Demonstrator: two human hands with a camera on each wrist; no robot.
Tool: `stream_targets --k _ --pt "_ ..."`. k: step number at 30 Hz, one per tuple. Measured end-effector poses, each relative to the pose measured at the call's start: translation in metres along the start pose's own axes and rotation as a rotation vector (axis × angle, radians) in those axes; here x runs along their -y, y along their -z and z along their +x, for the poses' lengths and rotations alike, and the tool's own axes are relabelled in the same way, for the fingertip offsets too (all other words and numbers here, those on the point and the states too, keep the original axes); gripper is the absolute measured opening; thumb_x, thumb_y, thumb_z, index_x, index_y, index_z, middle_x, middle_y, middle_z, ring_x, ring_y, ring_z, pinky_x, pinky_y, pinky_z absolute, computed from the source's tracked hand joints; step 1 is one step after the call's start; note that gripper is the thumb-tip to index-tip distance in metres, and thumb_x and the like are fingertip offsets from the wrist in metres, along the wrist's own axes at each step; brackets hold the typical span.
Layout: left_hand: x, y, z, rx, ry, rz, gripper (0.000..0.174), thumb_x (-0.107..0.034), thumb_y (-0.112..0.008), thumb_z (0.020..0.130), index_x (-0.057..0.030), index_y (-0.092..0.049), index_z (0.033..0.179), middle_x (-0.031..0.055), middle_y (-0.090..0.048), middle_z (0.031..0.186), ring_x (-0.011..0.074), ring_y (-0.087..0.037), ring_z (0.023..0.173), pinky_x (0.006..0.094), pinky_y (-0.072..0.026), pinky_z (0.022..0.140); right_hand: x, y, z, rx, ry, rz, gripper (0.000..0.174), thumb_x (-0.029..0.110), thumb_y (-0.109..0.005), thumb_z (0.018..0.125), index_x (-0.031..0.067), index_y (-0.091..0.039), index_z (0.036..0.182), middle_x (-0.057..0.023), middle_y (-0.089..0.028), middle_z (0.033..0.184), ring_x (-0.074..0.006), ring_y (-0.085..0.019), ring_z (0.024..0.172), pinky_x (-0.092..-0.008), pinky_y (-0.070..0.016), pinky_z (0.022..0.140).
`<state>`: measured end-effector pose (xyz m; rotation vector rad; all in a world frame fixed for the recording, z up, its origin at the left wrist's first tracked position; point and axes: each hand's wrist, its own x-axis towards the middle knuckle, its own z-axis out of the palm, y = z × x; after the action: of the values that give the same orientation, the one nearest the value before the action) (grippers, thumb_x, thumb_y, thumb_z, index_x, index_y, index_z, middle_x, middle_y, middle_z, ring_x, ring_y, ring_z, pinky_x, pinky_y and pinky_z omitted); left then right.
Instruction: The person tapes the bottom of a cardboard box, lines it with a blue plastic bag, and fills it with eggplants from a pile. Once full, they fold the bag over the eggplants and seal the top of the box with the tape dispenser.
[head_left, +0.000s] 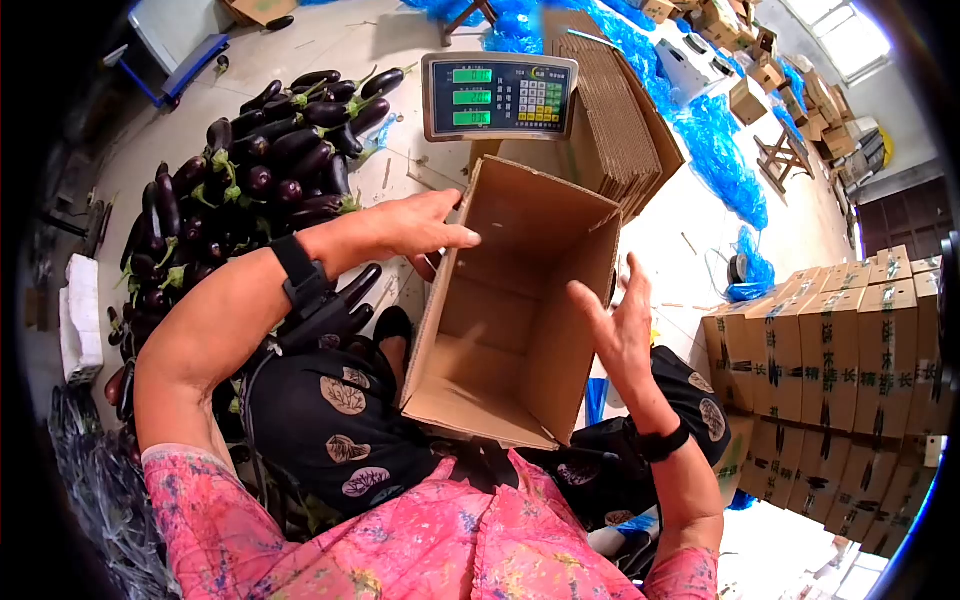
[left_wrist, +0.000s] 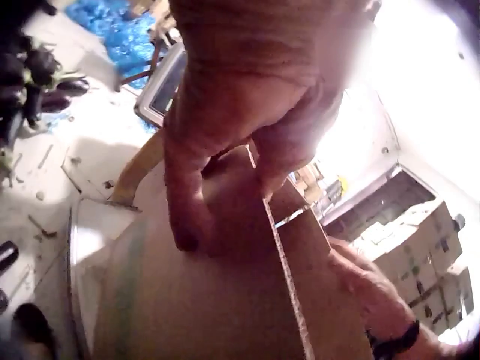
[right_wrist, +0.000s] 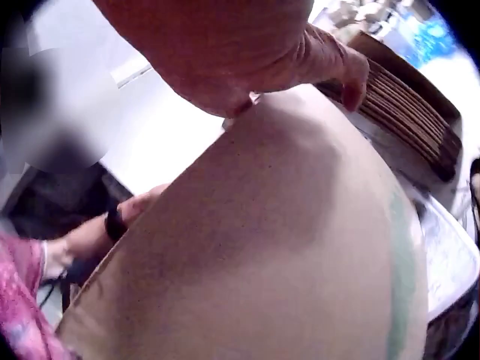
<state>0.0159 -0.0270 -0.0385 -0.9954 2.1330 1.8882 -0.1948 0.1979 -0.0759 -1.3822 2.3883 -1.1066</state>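
Observation:
An open-topped cardboard box (head_left: 480,330) stands tilted between both hands, its opening facing the head camera. My left hand (head_left: 405,225) grips its left wall, thumb over the rim and fingers outside; the left wrist view shows these fingers (left_wrist: 187,225) bent down along the cardboard. At the right wall is my right hand (head_left: 625,335), thumb over the rim and other fingers stretched out on the outer side. In the right wrist view, the right hand (right_wrist: 247,60) lies across the top edge, one finger reaching past the box. A green stripe (right_wrist: 401,277) marks the outside.
A scale display (head_left: 500,97) stands beyond the box, with a pale scale platform (left_wrist: 79,240) beside the box's base. Many eggplants (head_left: 290,160) lie heaped on the left floor. Flattened cardboard (head_left: 620,130) leans behind; printed cartons (head_left: 830,350) are stacked at right. Blue plastic sheeting (head_left: 720,160) covers floor.

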Motion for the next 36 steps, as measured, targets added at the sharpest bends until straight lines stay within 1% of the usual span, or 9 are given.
stream_targets --k 5,9,12,17,19,24,30,31,36 --pt "0.058 0.039 0.004 0.169 -0.038 -0.377 0.068 -0.023 -0.067 0.09 -0.0018 -0.035 0.146 0.0115 -0.058 0.121 0.022 -0.06 0.109 0.0403 -0.0556 0.085 -0.018 0.017 0.004 0.472 -0.533 0.853 0.038 0.027 -0.056 0.101 -0.0016 -0.056 0.126 -0.0103 -0.065 0.116 -0.0182 -0.065 0.098 -0.032 -0.0532 0.084" --pt "0.104 0.028 0.01 0.207 -0.151 -0.779 0.064 -0.022 -0.066 0.092 -0.0026 -0.036 0.145 0.0089 -0.056 0.134 0.0189 -0.057 0.12 0.0368 -0.0462 0.104 -0.075 0.009 -0.011 0.285 -0.85 1.072 0.043 0.034 -0.057 0.1 0.0017 -0.056 0.128 -0.0074 -0.066 0.111 -0.0159 -0.063 0.098 -0.033 -0.0507 0.086" --pt "0.13 -0.01 0.036 -0.258 -0.128 -0.687 0.047 -0.031 -0.048 0.103 -0.0035 -0.042 0.141 0.0089 -0.057 0.131 0.018 -0.058 0.116 0.0362 -0.0495 0.095 -0.097 -0.018 -0.008 0.225 -0.813 0.936 0.053 0.047 -0.05 0.101 0.0016 -0.056 0.127 -0.0095 -0.068 0.108 -0.0193 -0.064 0.096 -0.0362 -0.0517 0.086" --pt "0.188 -0.067 0.067 -0.82 -0.187 0.156 0.049 -0.036 -0.036 0.103 0.0032 -0.044 0.131 0.031 -0.055 0.124 0.0503 -0.055 0.109 0.0466 -0.0415 0.099 -0.078 -0.084 0.016 0.2 -1.061 0.992 0.055 0.048 -0.037 0.104 0.0026 -0.054 0.13 -0.0074 -0.061 0.12 -0.0175 -0.058 0.106 -0.0342 -0.0503 0.09" --pt "0.172 -0.072 0.072 -0.596 0.088 -0.034 0.047 -0.035 -0.037 0.103 0.0015 -0.046 0.131 0.0291 -0.051 0.131 0.0513 -0.054 0.11 0.0468 -0.0428 0.098 -0.078 -0.105 0.026 0.236 -1.054 1.003 0.052 0.047 -0.041 0.103 0.0027 -0.057 0.125 -0.0081 -0.062 0.115 -0.0186 -0.059 0.102 -0.0353 -0.0509 0.088" --pt "0.208 -0.093 0.103 -0.595 -0.177 0.376 0.028 -0.019 -0.039 0.101 -0.0072 -0.052 0.122 0.0246 -0.063 0.11 0.0455 -0.06 0.102 0.0481 -0.0511 0.083 -0.116 -0.114 0.024 0.497 -0.826 0.537 0.048 0.046 -0.05 0.098 0.0028 -0.063 0.114 -0.0099 -0.065 0.104 -0.0211 -0.062 0.092 -0.038 -0.0525 0.082" --pt "0.259 -0.024 0.09 -0.47 -0.087 0.362 0.04 -0.035 -0.036 0.102 -0.0055 -0.059 0.115 0.0279 -0.066 0.105 0.038 -0.066 0.086 0.047 -0.0552 0.068 -0.16 -0.04 0.042 0.84 0.558 -1.016 0.043 0.044 -0.061 0.093 0.0029 -0.071 0.101 -0.0121 -0.069 0.091 -0.0242 -0.066 0.08 -0.0412 -0.0545 0.076" --pt "0.221 -0.028 0.075 -0.446 0.159 -0.194 0.039 -0.032 -0.038 0.1 -0.0052 -0.062 0.113 0.0166 -0.068 0.098 0.0264 -0.067 0.079 0.0394 -0.0561 0.063 -0.114 0.0 0.066 0.924 -0.043 -0.601 0.043 0.041 -0.058 0.096 0.0003 -0.069 0.104 -0.0122 -0.068 0.094 -0.0225 -0.065 0.08 -0.0406 -0.054 0.072" --pt "0.153 -0.006 0.027 -0.15 0.186 -0.154 0.042 -0.032 -0.052 0.099 -0.0005 -0.052 0.127 -0.0042 -0.045 0.068 0.0062 -0.043 0.056 0.02 -0.035 0.05 -0.063 0.153 0.075 0.673 -0.045 -0.112 0.05 0.051 -0.055 0.097 0.0041 -0.068 0.11 -0.0106 -0.072 0.097 -0.0169 -0.068 0.077 -0.0314 -0.0552 0.066"
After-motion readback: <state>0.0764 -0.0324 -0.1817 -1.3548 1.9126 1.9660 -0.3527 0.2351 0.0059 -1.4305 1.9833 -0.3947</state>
